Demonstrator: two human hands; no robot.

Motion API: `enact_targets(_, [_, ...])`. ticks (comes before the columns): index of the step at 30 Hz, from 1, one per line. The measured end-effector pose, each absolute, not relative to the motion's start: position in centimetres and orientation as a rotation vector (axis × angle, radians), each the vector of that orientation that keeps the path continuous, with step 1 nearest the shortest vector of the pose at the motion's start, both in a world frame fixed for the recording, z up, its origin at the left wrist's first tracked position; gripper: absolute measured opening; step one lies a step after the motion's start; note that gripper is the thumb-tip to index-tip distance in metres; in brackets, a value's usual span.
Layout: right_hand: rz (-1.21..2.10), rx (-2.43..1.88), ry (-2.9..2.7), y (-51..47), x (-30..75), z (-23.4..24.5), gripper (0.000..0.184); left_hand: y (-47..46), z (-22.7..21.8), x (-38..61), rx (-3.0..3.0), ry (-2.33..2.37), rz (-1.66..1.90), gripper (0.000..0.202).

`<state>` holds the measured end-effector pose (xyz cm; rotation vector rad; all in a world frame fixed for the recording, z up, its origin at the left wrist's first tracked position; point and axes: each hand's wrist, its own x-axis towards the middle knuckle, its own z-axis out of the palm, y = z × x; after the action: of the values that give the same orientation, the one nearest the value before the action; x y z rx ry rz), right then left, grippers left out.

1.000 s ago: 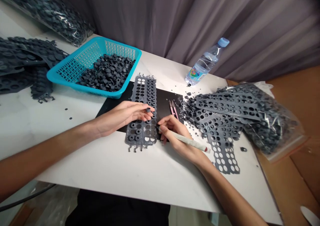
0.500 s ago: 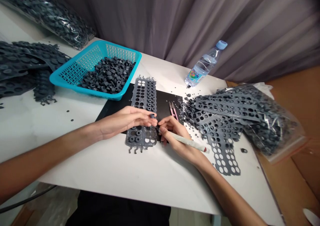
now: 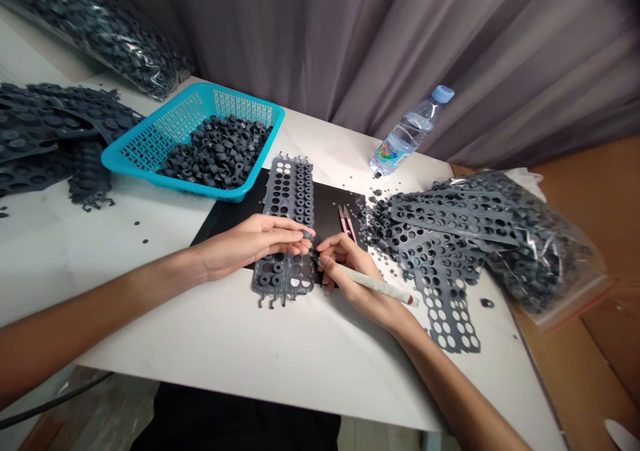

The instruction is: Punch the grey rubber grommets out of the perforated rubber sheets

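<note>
Between the thumb and fingertips of my left hand [image 3: 260, 241] is a small dark grey rubber bushing [image 3: 307, 235]. My right hand [image 3: 350, 261] is closed around a pen-like tool with a pale wrapped handle [image 3: 375, 283] and a reddish end; its dark tip lies close to the bushing, and I cannot tell whether they touch. Both hands are over a grey moulded rubber sheet [image 3: 289, 191] with rows of bushings and round holes. My left hand covers the sheet's middle. A black mat [image 3: 227, 216] lies under the sheet.
A blue basket [image 3: 117, 158] of loose bushings stands at the back left. Pink-handled snips [image 3: 346, 223] lie right of the sheet. Beyond are a water bottle [image 3: 407, 134], punched rubber sheets [image 3: 445, 264], scattered bits and a plastic bag [image 3: 545, 264]. More sheets [image 3: 45, 131] lie far left.
The bushing has tilted in my left fingertips, which have shifted slightly. My right hand and its tool stay nearly in place.
</note>
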<state>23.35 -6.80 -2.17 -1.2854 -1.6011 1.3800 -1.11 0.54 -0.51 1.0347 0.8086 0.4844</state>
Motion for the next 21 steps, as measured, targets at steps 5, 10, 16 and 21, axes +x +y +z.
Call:
enact_targets(5, [1.359, -1.291, -1.605, -6.91, 23.31, -2.17, 0.01, 0.55, -0.54, -1.17, 1.057, 0.808, 0.484, 0.034])
enact_targets(10, [1.336, -1.302, -1.597, -6.97, 23.19, -2.03, 0.014, 0.45, -0.34, -1.14, 1.098, 0.797, 0.506, 0.033])
enact_targets(16, [1.325, -1.3, -1.603, -7.03, 23.14, -2.07, 0.017, 0.33, -0.06, -0.92, 1.127, 0.778, 0.489, 0.029])
enact_targets(21, [1.318, -1.302, -1.609, -7.04, 23.19, -2.22, 0.016, 0.31, 0.07, -0.94, 1.127, 0.797, 0.489, 0.032])
